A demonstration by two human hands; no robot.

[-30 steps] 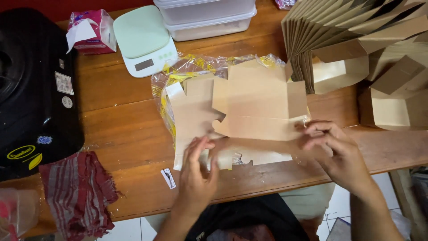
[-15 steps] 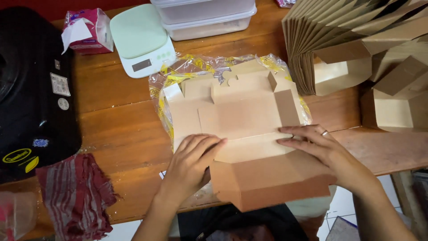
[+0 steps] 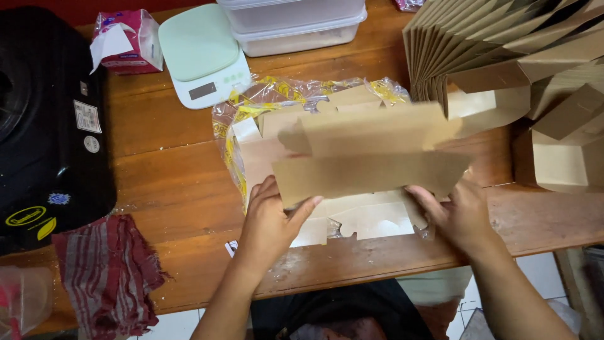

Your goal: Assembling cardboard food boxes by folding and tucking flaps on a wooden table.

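I hold a flat brown cardboard box blank (image 3: 371,157) lifted above the wooden table (image 3: 157,182), blurred by motion. My left hand (image 3: 270,220) grips its lower left edge, thumb on top. My right hand (image 3: 456,214) grips its lower right corner. Under it lies a stack of more flat brown blanks (image 3: 358,220) on a crinkled clear plastic wrapper with yellow print (image 3: 264,101).
Folded brown boxes (image 3: 566,132) and a fanned stack of flat ones (image 3: 478,44) fill the right. A mint-green kitchen scale (image 3: 201,53), clear plastic tubs (image 3: 296,25), a pink tissue pack (image 3: 119,41), a black appliance (image 3: 44,126) and a striped red cloth (image 3: 107,271) lie left.
The blank lay flat under both hands, was then pulled toward me with a flap folding, and now is lifted off the stack and turned up between both hands.
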